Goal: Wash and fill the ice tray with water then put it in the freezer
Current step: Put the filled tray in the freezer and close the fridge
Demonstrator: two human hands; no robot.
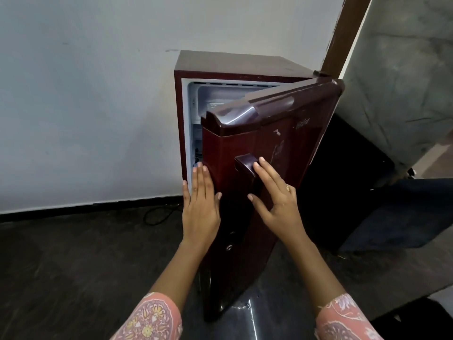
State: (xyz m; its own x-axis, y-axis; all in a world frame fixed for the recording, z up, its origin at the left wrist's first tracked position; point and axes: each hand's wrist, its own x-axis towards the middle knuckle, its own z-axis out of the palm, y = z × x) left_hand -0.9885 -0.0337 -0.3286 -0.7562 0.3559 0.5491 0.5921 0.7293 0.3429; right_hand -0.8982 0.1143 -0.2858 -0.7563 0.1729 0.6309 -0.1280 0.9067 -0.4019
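Observation:
A small maroon fridge [232, 65] stands against the white wall with its door [282, 143] partly ajar. Through the gap I see the pale freezer compartment [213, 96] at the top. My left hand [199, 204] lies flat with straight fingers on the door's left edge. My right hand [274, 192] is spread open against the door front, fingertips touching the dark handle [245, 164]. No ice tray shows anywhere in view.
A black cable [157, 214] lies on the dark floor by the wall. A black box-like object [343, 192] stands right of the fridge. A brown door frame [343, 33] rises behind it.

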